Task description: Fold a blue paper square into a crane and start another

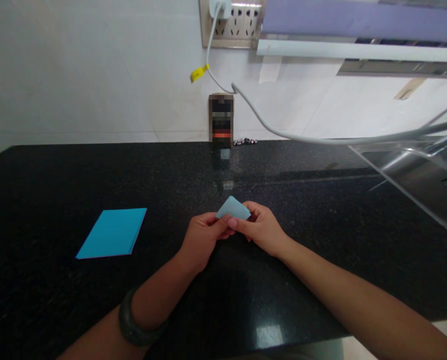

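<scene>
Tapering to blunt tip: small, plain, pale-blue paper [232,207].

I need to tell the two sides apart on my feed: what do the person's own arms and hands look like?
Both the left hand and right hand are ungloved, with no sleeves in view. A thick, rounded, dark grey-green bangle circles the left forearm; the right forearm shows none.

Pale wall [95,75] behind 1 glossy black counter [58,180], with probably a steel sink [420,175] at right.
</scene>
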Demonstrator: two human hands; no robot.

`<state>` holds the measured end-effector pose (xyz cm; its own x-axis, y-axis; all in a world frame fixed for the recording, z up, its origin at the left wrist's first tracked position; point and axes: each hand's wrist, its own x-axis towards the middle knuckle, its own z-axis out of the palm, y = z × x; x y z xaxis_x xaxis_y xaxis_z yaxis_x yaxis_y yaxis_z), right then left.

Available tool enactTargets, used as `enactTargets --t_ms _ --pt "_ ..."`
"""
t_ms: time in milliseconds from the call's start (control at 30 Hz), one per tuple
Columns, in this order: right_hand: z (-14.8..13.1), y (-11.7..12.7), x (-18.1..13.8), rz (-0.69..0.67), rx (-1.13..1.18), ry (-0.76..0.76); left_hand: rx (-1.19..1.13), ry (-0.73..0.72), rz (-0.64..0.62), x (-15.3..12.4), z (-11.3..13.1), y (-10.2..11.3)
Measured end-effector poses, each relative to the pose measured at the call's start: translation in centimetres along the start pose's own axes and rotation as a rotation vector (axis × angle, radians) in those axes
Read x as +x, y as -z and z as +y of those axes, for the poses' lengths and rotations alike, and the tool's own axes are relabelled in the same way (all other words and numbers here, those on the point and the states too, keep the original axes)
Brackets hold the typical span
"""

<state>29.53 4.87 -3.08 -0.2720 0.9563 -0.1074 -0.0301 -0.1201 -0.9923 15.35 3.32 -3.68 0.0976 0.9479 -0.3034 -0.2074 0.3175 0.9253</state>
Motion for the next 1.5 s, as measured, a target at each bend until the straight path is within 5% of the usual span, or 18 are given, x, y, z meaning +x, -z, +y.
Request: enactTargets --t_ms 333,933,1200,1367,1500 --pt "0.5 -0.1 0.0 -0.031 0.004 0.017 -0.2 0.056 0.005 0.2 0.0 -0.1" --pt "0.3 0.6 0.4 0.073 -0.025 0.072 -0.033 0.055 -0.08 0.1 0.0 0.1" --pt "-0.2 0.4 0.5 0.019 -0.002 0.026 0.159 0.042 -0.066 0.0 0.5 -0.1" --pt "0.5 0.9 0.8 0.111 -0.068 0.042 0.212 0.018 -0.071 0.0 0.6 0.0" --pt "0.7 1.2 0.8 0.061 -0.161 0.09 0.226 -0.024 -0.085 0.0 0.5 0.1"
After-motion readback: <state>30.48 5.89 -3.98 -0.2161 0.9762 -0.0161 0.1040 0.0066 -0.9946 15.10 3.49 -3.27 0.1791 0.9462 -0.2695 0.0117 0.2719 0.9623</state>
